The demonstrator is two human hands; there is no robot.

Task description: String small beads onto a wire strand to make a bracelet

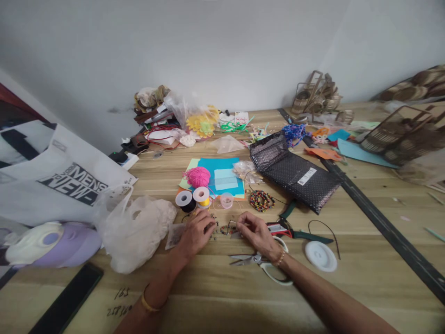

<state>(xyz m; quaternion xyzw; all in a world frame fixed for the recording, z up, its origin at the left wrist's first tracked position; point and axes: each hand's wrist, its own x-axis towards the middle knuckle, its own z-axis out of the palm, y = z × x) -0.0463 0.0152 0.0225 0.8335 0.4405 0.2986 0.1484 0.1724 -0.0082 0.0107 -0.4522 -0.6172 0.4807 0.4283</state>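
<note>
My right hand (256,233) is closed in a pinch on a thin cord (232,223), beside a small strand of coloured beads (227,229) on the table. To its left, my left hand (199,232) rests low over the wood with thumb and fingers bent together. Loose dark beads (215,232) lie at its fingertips; whether one is between them is hidden. A small clear bag (174,235) lies partly under that hand. Open-bladed scissors (256,259) lie beneath my right wrist. A coiled string of multicoloured beads (262,201) sits just beyond my right hand.
Behind my hands stand a black thread spool (186,201), a yellow spool (201,196) and pink yarn (197,176). Cutters (309,235), a white lid (321,256) and a black bubble mailer (302,174) lie right. A plastic bag (135,236) and phone (67,299) lie left.
</note>
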